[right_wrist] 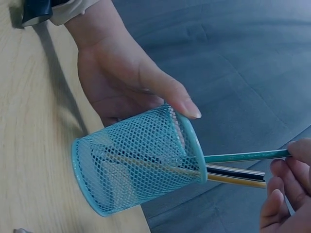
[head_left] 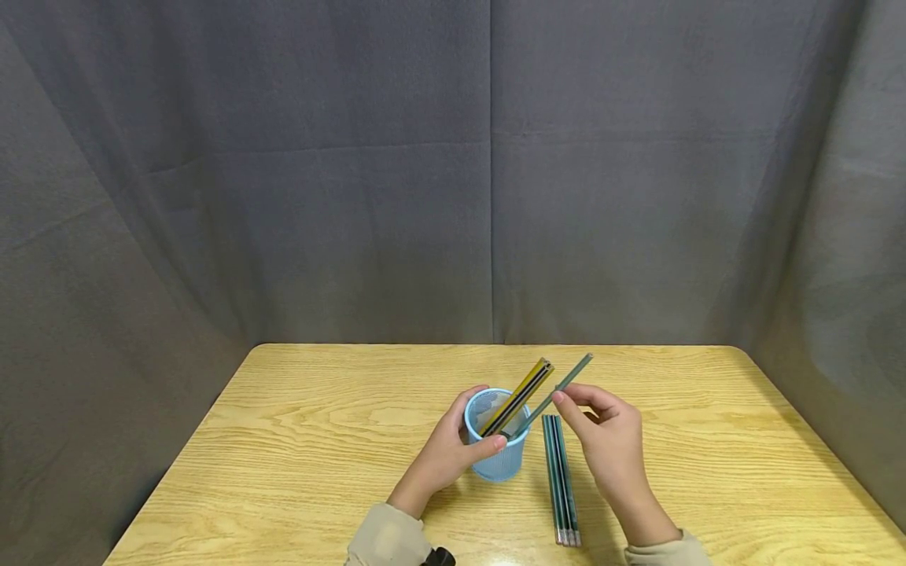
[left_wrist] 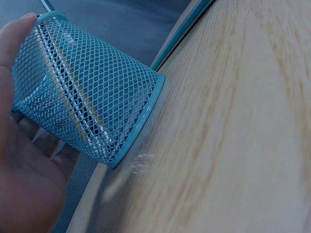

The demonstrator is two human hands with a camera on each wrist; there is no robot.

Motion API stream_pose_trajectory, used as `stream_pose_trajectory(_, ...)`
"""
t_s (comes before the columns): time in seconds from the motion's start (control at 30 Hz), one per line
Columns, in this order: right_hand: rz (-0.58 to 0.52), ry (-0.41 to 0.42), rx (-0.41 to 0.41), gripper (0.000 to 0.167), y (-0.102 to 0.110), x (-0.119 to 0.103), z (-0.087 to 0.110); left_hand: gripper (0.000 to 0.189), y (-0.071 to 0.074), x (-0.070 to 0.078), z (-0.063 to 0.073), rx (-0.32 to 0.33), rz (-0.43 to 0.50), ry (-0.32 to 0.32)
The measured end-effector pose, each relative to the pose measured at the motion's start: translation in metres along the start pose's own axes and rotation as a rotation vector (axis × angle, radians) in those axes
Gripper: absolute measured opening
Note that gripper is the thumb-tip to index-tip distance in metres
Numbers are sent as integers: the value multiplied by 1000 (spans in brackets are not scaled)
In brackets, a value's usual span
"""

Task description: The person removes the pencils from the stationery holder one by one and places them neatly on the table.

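A light-blue mesh pencil cup point(head_left: 501, 465) is held by my left hand point(head_left: 447, 450), its thumb near the rim and fingers around the far side. Its base is right at the tabletop in the left wrist view. Several yellow-and-black striped pencils point(head_left: 520, 397) lean to the right inside it. My right hand point(head_left: 614, 436) pinches a green pencil point(head_left: 576, 369) between thumb and fingers, to the right of the cup. The pencil slants, its lower end inside the rim, as the right wrist view point(right_wrist: 243, 157) also shows.
A row of several green pencils point(head_left: 561, 479) lies on the wooden table point(head_left: 340, 424) right of the cup, metal-capped ends toward me. Grey curtains point(head_left: 368, 196) stand behind the table and at both sides. A small black object point(head_left: 440, 556) is by the left sleeve.
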State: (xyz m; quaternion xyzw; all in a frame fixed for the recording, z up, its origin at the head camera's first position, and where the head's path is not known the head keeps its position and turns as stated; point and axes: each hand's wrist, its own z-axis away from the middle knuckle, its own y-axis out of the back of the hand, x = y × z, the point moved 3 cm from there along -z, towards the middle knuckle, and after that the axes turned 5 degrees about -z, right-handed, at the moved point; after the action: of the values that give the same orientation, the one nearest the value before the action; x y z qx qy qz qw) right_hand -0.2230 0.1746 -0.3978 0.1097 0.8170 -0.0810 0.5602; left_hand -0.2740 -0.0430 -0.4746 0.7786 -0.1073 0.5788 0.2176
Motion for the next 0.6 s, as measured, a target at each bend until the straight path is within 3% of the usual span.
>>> stream_pose_trajectory(0.6, -131, 36, 42, 14, 9, -19, -2, 72, 0, -1, -1, 6, 14, -2)
